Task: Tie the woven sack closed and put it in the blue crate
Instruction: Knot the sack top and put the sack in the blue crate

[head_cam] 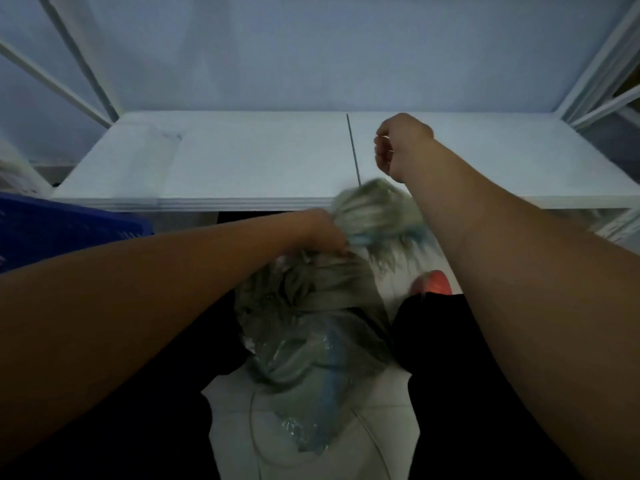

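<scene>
Below the white counter [242, 161], the left hand [323, 233] is clenching the blurry grey-blue woven sack's [311, 323] gathered neck; the right hand [398, 147], fisted, is perhaps pinching a string

The scene is dim with a cold bluish cast; the white bench [242, 161] is the brightest area, lit softly from above, it seems. The forearms and the lower frame sink into shadow. Motion blur smears the sack's gathered top [374, 209]. Wide-angle distortion bends the shelf uprights [602, 64] at the edges.
</scene>
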Motion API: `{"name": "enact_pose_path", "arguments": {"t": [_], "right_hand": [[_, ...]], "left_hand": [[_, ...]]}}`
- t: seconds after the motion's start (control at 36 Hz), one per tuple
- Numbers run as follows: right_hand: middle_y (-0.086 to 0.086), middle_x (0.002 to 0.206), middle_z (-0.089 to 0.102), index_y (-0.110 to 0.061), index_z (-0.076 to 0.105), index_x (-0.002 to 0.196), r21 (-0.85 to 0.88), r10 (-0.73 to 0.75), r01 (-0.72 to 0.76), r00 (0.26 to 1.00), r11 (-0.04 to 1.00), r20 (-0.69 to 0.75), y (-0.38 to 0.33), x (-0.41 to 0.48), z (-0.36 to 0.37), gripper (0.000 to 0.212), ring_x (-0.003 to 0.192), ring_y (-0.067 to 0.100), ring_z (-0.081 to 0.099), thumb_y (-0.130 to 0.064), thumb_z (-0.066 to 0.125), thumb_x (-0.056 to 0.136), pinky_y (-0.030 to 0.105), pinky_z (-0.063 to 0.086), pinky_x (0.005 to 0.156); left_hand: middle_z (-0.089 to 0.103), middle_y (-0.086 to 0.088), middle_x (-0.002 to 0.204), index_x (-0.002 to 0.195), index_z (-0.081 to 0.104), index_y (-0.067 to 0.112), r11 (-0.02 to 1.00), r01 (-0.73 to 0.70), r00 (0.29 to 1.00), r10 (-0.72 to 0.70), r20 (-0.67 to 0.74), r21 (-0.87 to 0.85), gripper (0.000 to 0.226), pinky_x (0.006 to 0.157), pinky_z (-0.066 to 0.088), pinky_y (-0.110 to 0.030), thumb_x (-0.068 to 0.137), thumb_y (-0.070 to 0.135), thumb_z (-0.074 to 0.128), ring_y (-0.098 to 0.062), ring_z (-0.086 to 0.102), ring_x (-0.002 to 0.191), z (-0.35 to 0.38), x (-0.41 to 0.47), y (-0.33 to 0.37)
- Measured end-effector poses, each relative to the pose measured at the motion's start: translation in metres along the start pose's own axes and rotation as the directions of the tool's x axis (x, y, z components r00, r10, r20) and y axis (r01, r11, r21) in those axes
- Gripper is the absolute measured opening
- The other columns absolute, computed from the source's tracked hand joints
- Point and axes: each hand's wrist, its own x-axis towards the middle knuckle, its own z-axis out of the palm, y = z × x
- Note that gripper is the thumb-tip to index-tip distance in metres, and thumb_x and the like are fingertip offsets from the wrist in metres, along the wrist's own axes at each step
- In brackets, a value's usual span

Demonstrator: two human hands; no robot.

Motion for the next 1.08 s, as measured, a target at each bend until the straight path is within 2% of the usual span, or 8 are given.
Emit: {"name": "enact_pose_path", "arguments": {"t": [0.11,0.22,0.28,0.36,0.47,0.69,0.89,1.08], "right_hand": [[0.007,0.069,0.06,-0.009,0.059,0.083,-0.19,-0.065,0.074,0.997,0.979,0.05,0.006,-0.011,0.012,0.006,0.053,0.018,0.05,-0.012,0.061,0.089,0.023,0.047,0.055],[0.011,0.101,0.06,-0.013,0.054,0.115,-0.471,0.05,0.07,0.97,0.879,0.236,0.015,-0.018,0.02,0.055,0.088,0.023,0.059,-0.052,0.073,0.081,0.038,0.054,0.085],[0.015,0.118,0.063,-0.013,0.051,0.124,-0.589,0.243,0.041,0.887,0.807,0.394,0.027,-0.023,0.027,0.083,0.104,0.03,0.063,-0.071,0.075,0.069,0.045,0.054,0.091],[0.008,0.115,0.07,-0.02,0.062,0.124,-0.634,0.258,0.067,0.876,0.771,0.407,0.04,-0.024,0.038,0.074,0.1,0.032,0.069,-0.064,0.082,0.068,0.047,0.06,0.079],[0.014,0.096,0.071,-0.001,0.068,0.108,-0.559,0.205,0.018,0.92,0.829,0.334,0.04,-0.019,0.038,0.029,0.082,0.028,0.068,-0.02,0.075,0.086,0.037,0.057,0.067],[0.01,0.087,0.052,-0.003,0.056,0.085,-0.355,0.068,-0.008,0.985,0.935,0.158,0.026,0.003,0.017,0.013,0.073,0.03,0.053,0.008,0.052,0.079,0.033,0.05,0.067],[0.002,0.075,0.055,-0.008,0.053,0.088,-0.202,-0.006,0.009,1.0,0.979,0.013,0.016,0.028,-0.005,0.015,0.055,0.013,0.055,-0.005,0.043,0.098,0.017,0.046,0.042],[0.007,0.081,0.068,-0.006,0.058,0.081,-0.149,0.057,-0.066,0.996,0.987,-0.064,0.008,0.017,0.001,0.019,0.068,0.021,0.063,-0.009,0.044,0.094,0.03,0.057,0.076]], "left_hand": [[0.063,-0.013,0.087,0.101,0.061,0.0,0.76,-0.058,0.954,-0.149,-0.26,-0.647,0.024,0.064,0.061,-0.034,0.091,0.022,0.061,-0.026,0.064,0.064,-0.015,0.011,0.009],[0.067,-0.01,0.081,0.101,0.06,0.005,0.6,-0.179,0.884,-0.25,-0.395,-0.78,0.027,0.073,0.063,-0.04,0.084,0.026,0.056,-0.029,0.07,0.073,-0.027,0.016,0.015],[0.072,-0.014,0.101,0.104,0.061,0.008,0.74,-0.157,0.878,-0.199,-0.436,-0.654,0.029,0.081,0.061,-0.043,0.084,0.029,0.058,-0.033,0.072,0.089,-0.02,0.028,0.026],[0.056,-0.01,0.134,0.125,0.056,0.004,0.965,-0.016,0.967,-0.052,-0.248,-0.262,0.039,0.107,0.043,-0.05,0.098,0.032,0.058,-0.03,0.051,0.132,-0.007,0.024,0.029],[0.069,-0.014,0.075,0.106,0.062,0.001,0.983,-0.16,0.968,0.139,-0.21,-0.087,0.018,0.046,0.053,-0.026,0.091,0.01,0.057,-0.022,0.067,0.052,-0.023,0.017,0.022],[0.049,-0.003,0.075,0.076,0.054,0.004,0.778,-0.354,0.929,0.355,0.102,0.519,0.021,0.056,0.035,-0.02,0.094,0.016,0.055,-0.02,0.048,0.077,0.005,-0.006,0.001],[0.063,-0.006,0.114,0.127,0.059,0.008,0.656,-0.461,0.856,0.154,0.493,0.597,0.042,0.087,0.046,-0.03,0.089,0.022,0.07,-0.02,0.059,0.098,0.047,-0.018,-0.028],[0.071,-0.01,0.109,0.113,0.068,0.009,0.684,-0.355,0.892,0.043,0.45,0.638,0.034,0.085,0.056,-0.035,0.085,0.028,0.072,-0.024,0.067,0.096,0.058,0.003,-0.046]]}}
